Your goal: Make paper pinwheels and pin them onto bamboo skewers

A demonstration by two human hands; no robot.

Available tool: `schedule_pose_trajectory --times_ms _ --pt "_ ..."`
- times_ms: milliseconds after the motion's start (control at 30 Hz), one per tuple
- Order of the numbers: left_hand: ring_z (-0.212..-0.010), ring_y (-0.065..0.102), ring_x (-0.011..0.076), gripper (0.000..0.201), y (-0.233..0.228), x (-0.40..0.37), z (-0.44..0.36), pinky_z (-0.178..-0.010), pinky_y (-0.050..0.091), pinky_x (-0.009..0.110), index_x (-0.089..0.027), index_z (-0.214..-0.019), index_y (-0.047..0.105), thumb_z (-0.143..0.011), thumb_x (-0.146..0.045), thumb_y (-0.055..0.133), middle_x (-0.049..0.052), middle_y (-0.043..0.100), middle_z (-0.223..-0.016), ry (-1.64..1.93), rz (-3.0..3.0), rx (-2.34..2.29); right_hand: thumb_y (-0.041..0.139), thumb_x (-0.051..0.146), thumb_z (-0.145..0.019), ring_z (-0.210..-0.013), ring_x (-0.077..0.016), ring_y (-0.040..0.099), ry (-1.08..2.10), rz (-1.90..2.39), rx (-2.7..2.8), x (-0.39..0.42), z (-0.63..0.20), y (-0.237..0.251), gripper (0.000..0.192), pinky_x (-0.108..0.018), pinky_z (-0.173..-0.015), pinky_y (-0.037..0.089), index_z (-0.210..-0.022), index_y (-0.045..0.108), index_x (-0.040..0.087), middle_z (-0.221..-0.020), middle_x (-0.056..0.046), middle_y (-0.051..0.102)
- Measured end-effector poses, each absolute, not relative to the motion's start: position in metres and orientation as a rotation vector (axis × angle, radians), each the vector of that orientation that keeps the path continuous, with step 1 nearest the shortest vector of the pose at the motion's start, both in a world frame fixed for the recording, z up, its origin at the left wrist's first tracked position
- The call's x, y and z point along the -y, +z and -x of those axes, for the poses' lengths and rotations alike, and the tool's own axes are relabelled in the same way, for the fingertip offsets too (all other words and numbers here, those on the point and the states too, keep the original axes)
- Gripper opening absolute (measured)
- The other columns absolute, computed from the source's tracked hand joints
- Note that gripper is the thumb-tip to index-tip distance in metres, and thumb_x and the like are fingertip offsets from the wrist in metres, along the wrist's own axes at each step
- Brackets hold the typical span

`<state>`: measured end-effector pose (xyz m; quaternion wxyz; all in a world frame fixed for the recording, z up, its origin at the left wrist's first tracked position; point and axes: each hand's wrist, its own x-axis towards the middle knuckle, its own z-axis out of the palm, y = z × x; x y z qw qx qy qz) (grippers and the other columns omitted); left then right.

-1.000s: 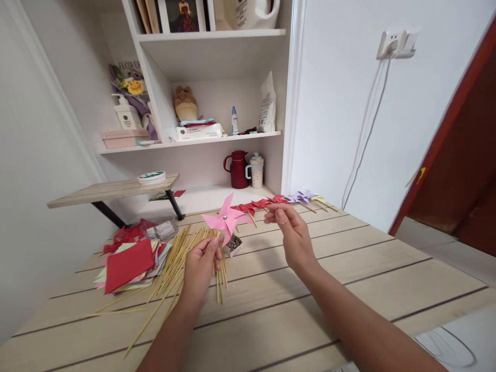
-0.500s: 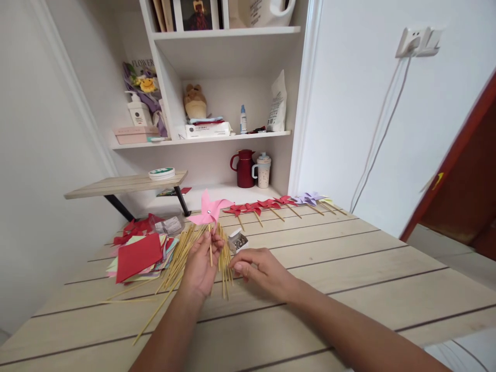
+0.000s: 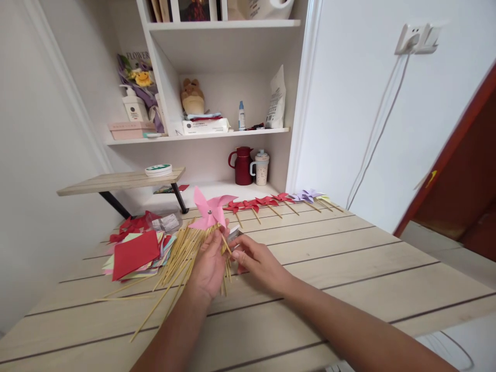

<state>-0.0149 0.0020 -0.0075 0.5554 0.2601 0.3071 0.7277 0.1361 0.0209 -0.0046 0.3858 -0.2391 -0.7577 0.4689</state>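
right hand (image 3: pixel 256 261) now closer — touching pinwheel's stick (image 3: pixel 226 244)

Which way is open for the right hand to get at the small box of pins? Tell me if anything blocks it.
Probably yes, from the right. The right hand already lies beside the small box of pins, fingertips at it. Only the left hand, holding the pink pinwheel, crowds its left side.

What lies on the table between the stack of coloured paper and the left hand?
A loose pile of bamboo sticks fans between the coloured paper and left hand, in the head view.
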Motion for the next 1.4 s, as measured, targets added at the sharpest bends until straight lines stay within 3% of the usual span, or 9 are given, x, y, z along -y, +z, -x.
schedule_pose_trajectory --times_ms 167,300,367,533,733,933,1233,1400 --pt "-0.125 0.058 0.0195 0.028 -0.005 0.001 0.013 -0.087 0.055 0.026 -0.026 -0.103 0.078 -0.078 -0.037 0.085 0.004 0.066 -0.138 1.716 -0.653 -0.729 0.06 0.046 -0.095 -0.068 -0.0159 0.051 0.932 0.741 1.862 -0.025 -0.137 -0.003 0.026 -0.029 -0.066 0.042 -0.102 0.064 0.021 -0.074 0.002 0.053" --pt "-0.123 0.06 0.0189 0.033 -0.006 0.002 0.012 -0.088 0.053 0.025 -0.026 -0.108 0.078 -0.078 -0.038 0.085 0.005 0.068 -0.136 1.7 -0.69 -0.763 0.062 0.044 -0.094 -0.09 -0.0197 0.058 0.825 0.722 1.821 -0.028 -0.141 0.0 0.026 -0.032 -0.076 0.047 -0.107 0.065 0.022 -0.102 -0.006 0.063" --pt "-0.121 0.061 0.0191 0.036 -0.008 0.002 0.012 -0.088 0.053 0.026 -0.025 -0.109 0.078 -0.077 -0.04 0.086 0.005 0.069 -0.134 1.694 -0.712 -0.782 0.062 0.044 -0.094 -0.087 -0.0185 0.061 0.913 0.701 1.816 -0.029 -0.143 0.001 0.027 -0.031 -0.073 0.049 -0.11 0.064 0.022 -0.107 -0.006 0.065" --pt "-0.104 0.066 0.0172 0.041 -0.007 0.001 0.011 -0.08 0.055 0.026 -0.023 -0.107 0.079 -0.072 -0.044 0.088 0.006 0.072 -0.126 1.71 -0.755 -0.812 0.056 0.048 -0.097 -0.051 -0.0097 0.059 1.306 0.589 1.809 -0.028 -0.143 -0.003 0.031 -0.023 -0.049 0.044 -0.115 0.059 0.022 -0.088 0.0 0.068" --pt "-0.068 0.063 0.0144 0.037 -0.003 0.007 0.001 -0.053 0.052 0.026 -0.018 -0.101 0.075 -0.076 -0.044 0.084 0.008 0.072 -0.1 1.531 -0.848 -0.748 0.064 0.051 -0.089 -0.046 -0.0103 0.061 1.495 0.604 1.766 -0.028 -0.138 -0.004 0.036 -0.019 -0.041 0.034 -0.106 0.061 0.019 -0.073 0.001 0.07" --pt "-0.083 0.066 0.0176 0.038 -0.003 0.007 0.003 -0.07 0.055 0.027 -0.015 -0.089 0.077 -0.073 -0.048 0.085 0.01 0.073 -0.096 1.542 -0.939 -0.854 0.069 0.048 -0.083 -0.04 -0.008 0.055 1.535 0.639 1.736 -0.03 -0.134 -0.01 0.033 -0.02 -0.041 0.037 -0.076 0.061 0.017 -0.065 0.002 0.067" --pt "-0.077 0.067 0.0162 0.043 -0.001 0.006 0.005 -0.071 0.053 0.027 -0.02 -0.111 0.071 -0.074 -0.038 0.082 0.004 0.071 -0.096 1.667 -1.165 -1.122 0.069 0.052 -0.082 -0.04 -0.0083 0.055 1.545 0.712 1.675 -0.031 -0.139 -0.004 0.037 -0.021 -0.041 0.039 -0.073 0.063 0.017 -0.064 0.0 0.069" --pt "-0.069 0.062 0.0144 0.036 0.002 0.006 0.009 -0.069 0.05 0.026 -0.019 -0.102 0.07 -0.079 -0.046 0.077 0.001 0.066 -0.08 1.732 -1.245 -1.173 0.067 0.053 -0.083 -0.04 -0.008 0.053 1.521 0.704 1.671 -0.031 -0.14 -0.003 0.037 -0.021 -0.042 0.04 -0.074 0.064 0.017 -0.064 0.0 0.069"
